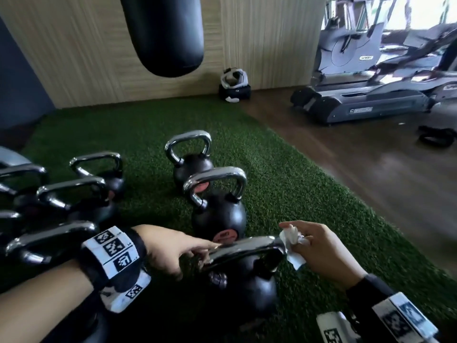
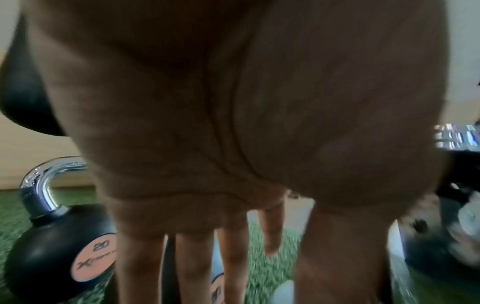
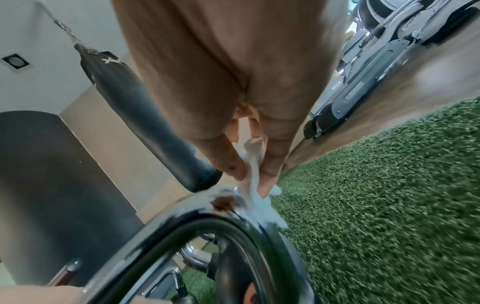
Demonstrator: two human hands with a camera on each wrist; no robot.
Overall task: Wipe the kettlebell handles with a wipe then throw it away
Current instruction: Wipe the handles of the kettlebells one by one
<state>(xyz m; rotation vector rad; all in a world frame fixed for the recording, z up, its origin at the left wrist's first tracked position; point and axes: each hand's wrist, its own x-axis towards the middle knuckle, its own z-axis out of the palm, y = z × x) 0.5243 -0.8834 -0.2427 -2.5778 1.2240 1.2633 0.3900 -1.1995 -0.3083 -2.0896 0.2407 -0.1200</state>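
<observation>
On green turf (image 1: 284, 169), nearest kettlebell (image 1: 247, 290) upright, chrome handle (image 1: 242, 251) on top. Left hand (image 1: 165, 248) resting on handle's left end, fingers straight and slightly apart, gripping nothing. Right hand (image 1: 324, 248) pinching crumpled white wipe (image 1: 293, 240) between thumb and fingers, pressed against handle's right bend. Further kettlebells (image 1: 74, 191) standing left and behind.

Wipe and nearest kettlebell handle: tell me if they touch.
Touching. The right wrist view shows the wipe, pinched by the right hand, lying against the chrome handle.
</observation>
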